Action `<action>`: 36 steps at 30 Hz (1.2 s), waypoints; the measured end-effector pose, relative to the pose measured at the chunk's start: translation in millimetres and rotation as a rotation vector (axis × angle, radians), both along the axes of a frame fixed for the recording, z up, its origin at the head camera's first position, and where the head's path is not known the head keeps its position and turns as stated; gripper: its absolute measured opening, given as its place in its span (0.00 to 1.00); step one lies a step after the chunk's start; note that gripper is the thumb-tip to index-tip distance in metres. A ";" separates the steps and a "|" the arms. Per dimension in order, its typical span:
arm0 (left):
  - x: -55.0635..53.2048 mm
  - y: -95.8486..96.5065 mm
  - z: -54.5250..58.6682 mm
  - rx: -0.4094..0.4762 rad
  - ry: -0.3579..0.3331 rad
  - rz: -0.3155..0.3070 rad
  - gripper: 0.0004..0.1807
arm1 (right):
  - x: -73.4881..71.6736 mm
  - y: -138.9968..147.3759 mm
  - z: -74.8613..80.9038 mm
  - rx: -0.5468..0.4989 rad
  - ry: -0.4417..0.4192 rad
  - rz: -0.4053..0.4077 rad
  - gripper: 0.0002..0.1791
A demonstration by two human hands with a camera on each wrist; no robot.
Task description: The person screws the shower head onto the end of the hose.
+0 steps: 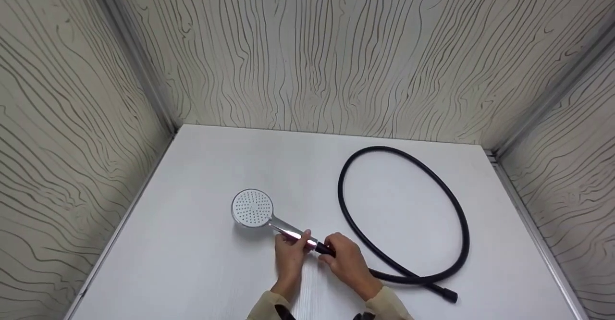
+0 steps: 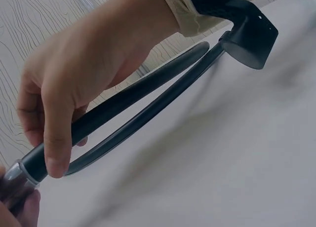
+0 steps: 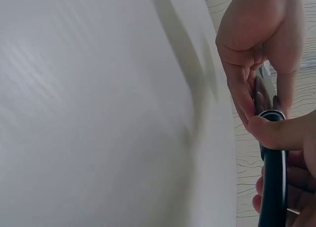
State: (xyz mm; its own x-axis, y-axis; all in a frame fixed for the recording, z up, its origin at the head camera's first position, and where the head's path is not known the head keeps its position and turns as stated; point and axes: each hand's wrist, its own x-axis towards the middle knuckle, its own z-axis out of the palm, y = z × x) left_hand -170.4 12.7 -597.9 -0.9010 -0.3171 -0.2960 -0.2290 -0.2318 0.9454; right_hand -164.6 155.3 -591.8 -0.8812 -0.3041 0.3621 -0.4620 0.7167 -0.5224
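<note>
A chrome hand shower [image 1: 252,208] is tilted with its round, pale, dotted face upward, over the left-middle of the table. My left hand [image 1: 290,256] grips its chrome handle [image 3: 261,94] between thumb and fingers. Close to its right, my right hand [image 1: 348,260] holds the end of a black hose [image 1: 342,200] around its collar. That collar meets the handle's lower end in the left wrist view, where the right hand [image 2: 74,79] pinches the hose from above. Whether the threads are engaged is hidden.
The hose lies in a wide loop on the right of the white table [image 1: 192,176], crossing itself near the front. Its other end, a black connector [image 1: 449,295], rests at the front right. Wood-grain patterned panels [image 1: 307,55] with grey edge strips surround the table.
</note>
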 end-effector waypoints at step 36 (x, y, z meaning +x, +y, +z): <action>10.1 -1.4 9.5 -0.001 -0.001 -0.029 0.24 | -1.3 4.1 4.2 -0.039 -0.192 0.119 0.07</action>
State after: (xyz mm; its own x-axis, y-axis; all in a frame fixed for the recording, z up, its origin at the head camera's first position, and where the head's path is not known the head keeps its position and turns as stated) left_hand -160.3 11.3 -588.4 -0.9096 -0.2911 -0.2963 -0.2364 -0.2237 0.9456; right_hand -166.0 159.4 -587.7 -0.8939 -0.3991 0.2042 -0.4312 0.6408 -0.6352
